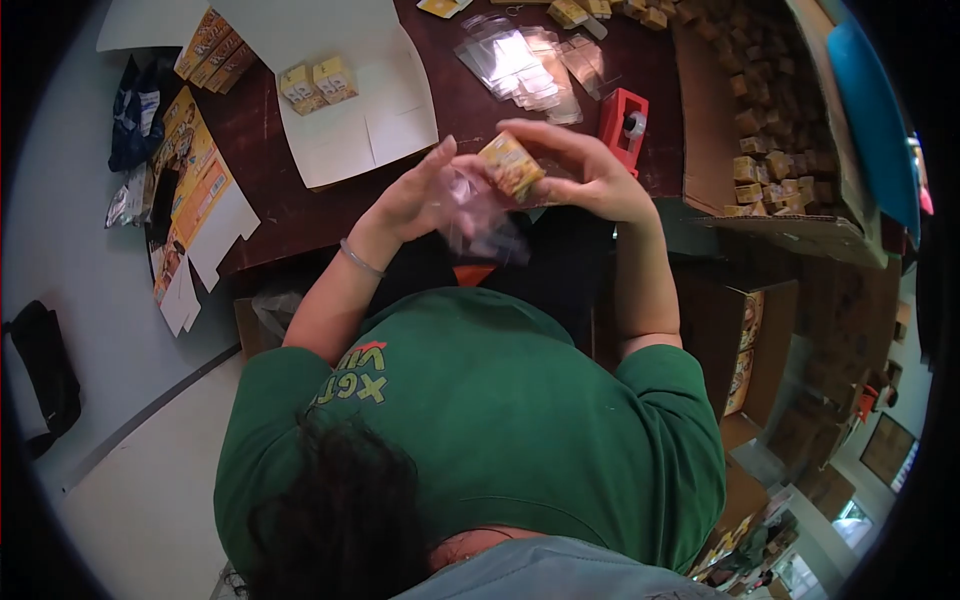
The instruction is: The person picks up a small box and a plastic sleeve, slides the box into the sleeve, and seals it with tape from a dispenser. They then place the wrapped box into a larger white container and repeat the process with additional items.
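A small yellow printed box (513,166) is gripped between the thumb and fingers of my right hand (590,172), over the table's front edge. My left hand (425,195), with a bracelet at the wrist, has its fingers closed on a crumpled clear plastic bag (475,215) that hangs over my lap. The bag is right beside the box and partly blurred. Beyond my hands, two small yellow boxes (318,84) stand side by side on an opened white carton (400,125).
Flat clear plastic sleeves (520,65) lie in a pile at the back, near a red tape dispenser (624,125). A large cardboard box (705,130) holding many small yellow boxes stands at right. Printed flattened card (200,185) lies at left.
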A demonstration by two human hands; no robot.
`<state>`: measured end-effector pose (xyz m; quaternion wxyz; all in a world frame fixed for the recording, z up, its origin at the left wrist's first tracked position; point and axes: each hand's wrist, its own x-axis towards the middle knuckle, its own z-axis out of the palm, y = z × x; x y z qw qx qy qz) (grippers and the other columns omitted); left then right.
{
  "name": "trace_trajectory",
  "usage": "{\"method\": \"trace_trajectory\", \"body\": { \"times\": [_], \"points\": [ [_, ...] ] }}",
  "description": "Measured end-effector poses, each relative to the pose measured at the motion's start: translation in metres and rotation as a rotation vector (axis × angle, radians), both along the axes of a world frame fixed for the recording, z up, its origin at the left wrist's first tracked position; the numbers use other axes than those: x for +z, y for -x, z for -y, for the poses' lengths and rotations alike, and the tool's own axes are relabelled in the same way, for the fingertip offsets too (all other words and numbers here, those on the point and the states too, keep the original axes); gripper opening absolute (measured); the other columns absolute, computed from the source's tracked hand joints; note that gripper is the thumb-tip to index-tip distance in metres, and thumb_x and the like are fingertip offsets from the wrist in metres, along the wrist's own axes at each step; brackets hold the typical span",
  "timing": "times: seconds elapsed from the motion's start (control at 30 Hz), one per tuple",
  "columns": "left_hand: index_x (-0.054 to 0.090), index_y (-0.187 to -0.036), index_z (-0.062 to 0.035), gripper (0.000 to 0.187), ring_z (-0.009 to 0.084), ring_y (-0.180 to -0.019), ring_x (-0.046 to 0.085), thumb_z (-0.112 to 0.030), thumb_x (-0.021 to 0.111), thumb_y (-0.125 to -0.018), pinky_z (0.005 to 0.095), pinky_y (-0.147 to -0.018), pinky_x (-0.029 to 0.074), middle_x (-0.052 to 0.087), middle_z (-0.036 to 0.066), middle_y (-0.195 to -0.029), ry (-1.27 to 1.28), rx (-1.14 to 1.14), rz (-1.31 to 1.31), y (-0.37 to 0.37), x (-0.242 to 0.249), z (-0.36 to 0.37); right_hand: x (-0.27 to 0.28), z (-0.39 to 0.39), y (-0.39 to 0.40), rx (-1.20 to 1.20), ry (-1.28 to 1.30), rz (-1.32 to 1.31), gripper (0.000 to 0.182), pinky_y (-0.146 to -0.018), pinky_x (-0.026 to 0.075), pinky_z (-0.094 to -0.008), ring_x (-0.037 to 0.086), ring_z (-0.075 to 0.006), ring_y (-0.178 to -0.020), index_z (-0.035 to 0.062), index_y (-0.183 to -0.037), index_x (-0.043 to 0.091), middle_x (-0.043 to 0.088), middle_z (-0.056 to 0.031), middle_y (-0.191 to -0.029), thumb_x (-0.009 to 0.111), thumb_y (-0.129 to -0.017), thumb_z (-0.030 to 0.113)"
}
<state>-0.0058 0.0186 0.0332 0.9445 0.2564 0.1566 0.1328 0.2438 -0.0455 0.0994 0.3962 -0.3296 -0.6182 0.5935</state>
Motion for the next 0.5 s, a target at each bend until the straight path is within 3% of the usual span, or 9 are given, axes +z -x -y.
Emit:
{"method": "trace_trajectory", "body": {
  "times": [0.03,0.1,0.2,0.27,0.3,0.37,0.4,0.47,0.5],
  "points": [
    [0.059,-0.119,-0.0003,0.063,0.0272,-0.088,0.069,-0.059,0.047,-0.097,0.0393,-0.075,0.059,0.068,0.014,-0.1,-0.012,0.139,0.015,-0.002,-0.005,-0.004,-0.008,0.001,-0.006,-0.144,0.015,-0.116,0.063,-0.107,0.042,-0.0331,0.054,-0.0201,-0.124,-0.0018,-0.145,0.041,0.055,-0.0131,-0.136,0.068,-0.091,0.016],
    [0.056,-0.123,-0.0015,0.054,0.0276,-0.093,0.067,-0.049,0.051,-0.099,0.045,-0.086,0.056,0.066,0.012,-0.104,-0.018,0.412,0.032,-0.004,-0.017,-0.012,-0.01,0.011,-0.02,-0.37,0.076,-0.307,0.071,-0.104,0.046,-0.0356,0.057,-0.0195,-0.122,-0.0022,-0.142,0.044,0.058,-0.0132,-0.133,0.076,-0.084,0.021],
    [0.054,-0.126,-0.0008,0.05,0.0267,-0.096,0.067,-0.043,0.051,-0.1,0.0447,-0.087,0.056,0.065,0.012,-0.106,-0.09,0.577,-0.037,-0.002,-0.024,-0.013,-0.021,0.029,-0.008,-0.357,0.152,-0.514,0.073,-0.102,0.047,-0.035,0.058,-0.0202,-0.121,-0.0021,-0.14,0.046,0.06,-0.0125,-0.131,0.079,-0.08,0.024],
    [0.053,-0.127,-0.0009,0.048,0.0257,-0.097,0.066,-0.04,0.051,-0.1,0.0437,-0.086,0.056,0.064,0.012,-0.108,-0.12,0.567,-0.044,-0.002,-0.028,-0.009,-0.018,0.03,0.023,-0.44,0.191,-0.44,0.064,-0.104,0.045,-0.0327,0.058,-0.0176,-0.12,-0.0022,-0.138,0.048,0.06,-0.0113,-0.129,0.077,-0.081,0.008],
    [0.052,-0.127,-0.0009,0.047,0.0252,-0.098,0.066,-0.039,0.05,-0.1,0.0431,-0.085,0.056,0.064,0.012,-0.108,-0.136,0.559,-0.045,-0.003,-0.029,-0.007,-0.026,0.027,0.035,-0.539,0.12,-0.388,0.059,-0.098,0.049,-0.0309,0.06,-0.015,-0.114,-0.0013,-0.134,0.052,0.062,-0.0104,-0.125,0.076,-0.081,0.002],
    [0.053,-0.126,-0.0012,0.045,0.0231,-0.098,0.065,-0.037,0.05,-0.1,0.0411,-0.085,0.056,0.063,0.011,-0.109,-0.296,0.636,-0.112,-0.007,-0.027,-0.003,-0.031,0.023,0.045,-0.714,0.018,0.013,0.057,-0.09,0.052,-0.03,0.063,-0.0141,-0.105,0.0005,-0.131,0.055,0.064,-0.0101,-0.122,0.079,-0.079,0.005],
    [0.053,-0.126,-0.0013,0.044,0.022,-0.098,0.064,-0.037,0.05,-0.1,0.0401,-0.085,0.056,0.062,0.011,-0.109,-0.375,0.68,-0.147,-0.008,-0.025,0.001,-0.037,0.02,0.051,-0.759,-0.068,0.061,0.059,-0.083,0.054,-0.03,0.066,-0.0148,-0.093,0.0012,-0.129,0.057,0.065,-0.0108,-0.115,0.082,-0.076,0.008],
    [0.053,-0.124,-0.0014,0.042,0.0197,-0.097,0.063,-0.035,0.049,-0.1,0.0383,-0.086,0.056,0.061,0.009,-0.107,-0.361,0.775,-0.164,-0.01,-0.017,0.006,-0.039,0.021,0.064,-0.838,-0.367,0.324,0.061,-0.081,0.054,-0.0292,0.066,-0.0162,-0.088,0.0009,-0.129,0.057,0.066,-0.0112,-0.108,0.083,-0.074,0.009],
    [0.053,-0.124,-0.0015,0.041,0.0186,-0.097,0.062,-0.035,0.049,-0.101,0.0374,-0.086,0.055,0.06,0.009,-0.106,-0.351,0.822,-0.175,-0.01,-0.014,0.009,-0.036,0.024,0.071,-0.805,-0.341,0.311,0.062,-0.079,0.055,-0.0293,0.066,-0.0169,-0.085,0.0005,-0.128,0.057,0.065,-0.0114,-0.105,0.084,-0.073,0.009]
  ]
}}
